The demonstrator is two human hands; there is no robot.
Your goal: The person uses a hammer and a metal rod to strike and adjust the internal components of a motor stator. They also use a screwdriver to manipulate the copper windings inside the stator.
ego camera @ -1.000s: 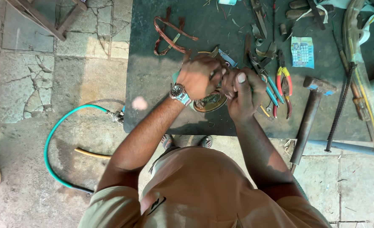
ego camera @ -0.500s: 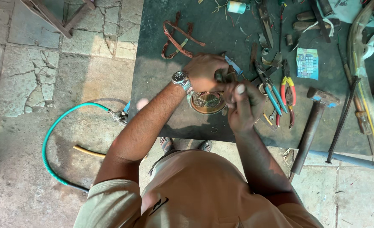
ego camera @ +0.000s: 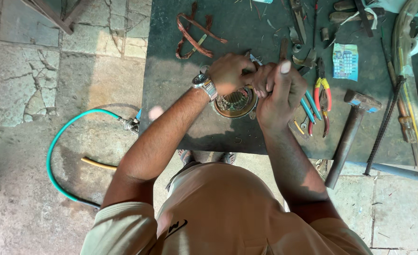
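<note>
A round metal motor stator [ego camera: 234,102] with slotted inner teeth lies on the dark workbench [ego camera: 180,123]. My left hand [ego camera: 229,72], with a wristwatch, is closed just above the stator's far rim. My right hand [ego camera: 280,94] is clenched against it, thumb up, over the stator's right edge. Both fists press together on something small that is hidden between the fingers. What they grip cannot be made out.
Reddish copper wire bundles [ego camera: 195,32] lie at the bench's far side. Red-yellow pliers [ego camera: 322,99], blue-handled tools [ego camera: 309,106], a hammer [ego camera: 348,133] and a dark rod [ego camera: 382,127] lie to the right. A green hose [ego camera: 58,156] curls on the cracked stone floor at left.
The hands have shifted slightly on the stator and the right thumb now points up. The view has drifted, so the bench sits a little lower in the picture.
</note>
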